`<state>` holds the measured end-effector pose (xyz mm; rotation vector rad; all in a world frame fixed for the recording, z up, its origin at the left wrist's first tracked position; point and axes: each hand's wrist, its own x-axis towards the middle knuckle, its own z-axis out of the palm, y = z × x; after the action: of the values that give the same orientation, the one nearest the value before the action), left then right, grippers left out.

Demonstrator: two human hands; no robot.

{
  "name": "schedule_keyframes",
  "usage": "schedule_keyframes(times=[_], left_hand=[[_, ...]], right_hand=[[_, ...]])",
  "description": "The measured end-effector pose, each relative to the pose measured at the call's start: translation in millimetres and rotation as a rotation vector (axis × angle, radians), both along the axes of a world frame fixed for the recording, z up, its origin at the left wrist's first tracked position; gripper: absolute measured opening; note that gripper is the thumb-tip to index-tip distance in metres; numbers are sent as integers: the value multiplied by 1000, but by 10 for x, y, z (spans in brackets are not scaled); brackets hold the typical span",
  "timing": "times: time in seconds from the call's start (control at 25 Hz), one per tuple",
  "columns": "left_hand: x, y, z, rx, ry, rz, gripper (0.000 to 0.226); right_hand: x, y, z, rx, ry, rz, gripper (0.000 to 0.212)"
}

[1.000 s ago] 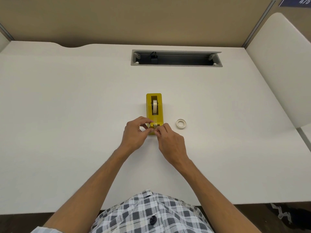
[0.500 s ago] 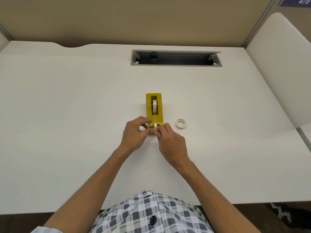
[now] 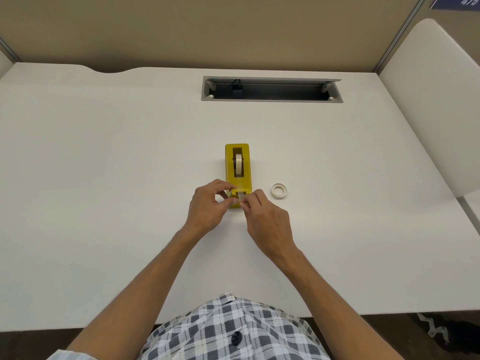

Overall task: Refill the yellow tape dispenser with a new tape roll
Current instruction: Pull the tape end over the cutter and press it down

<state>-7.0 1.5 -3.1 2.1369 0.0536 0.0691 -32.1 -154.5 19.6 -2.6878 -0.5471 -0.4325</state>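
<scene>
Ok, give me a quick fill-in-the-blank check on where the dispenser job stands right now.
1. The tape roll seated in the dispenser stands on its ____.
2. The loose ring lies flat to the dispenser's ____.
3. Both hands, left hand and right hand, pinch the tape strip at the dispenser's ____ end.

Missing: edge; right; near

A white table (image 3: 104, 178) fills the view, its far edge notched by a shallow curve at the left. Set into it is a grey cable trough (image 3: 271, 89) — open, with a dark plug inside. Behind stands a tan partition (image 3: 207, 29); a white panel (image 3: 428, 113) rises at the right. A checked shirt (image 3: 228, 331) shows below.
</scene>
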Motion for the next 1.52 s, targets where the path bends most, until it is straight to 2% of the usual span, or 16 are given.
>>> schedule_keyframes(times=[0.72,1.52], left_hand=[[-10,-9,-7,-4,-8,2,25],[-70,-37,10,-26,-49,-16,26]], right_hand=[[11,-8,-87,-8,24,27,7],[114,0,-381,39,-123,28,9]])
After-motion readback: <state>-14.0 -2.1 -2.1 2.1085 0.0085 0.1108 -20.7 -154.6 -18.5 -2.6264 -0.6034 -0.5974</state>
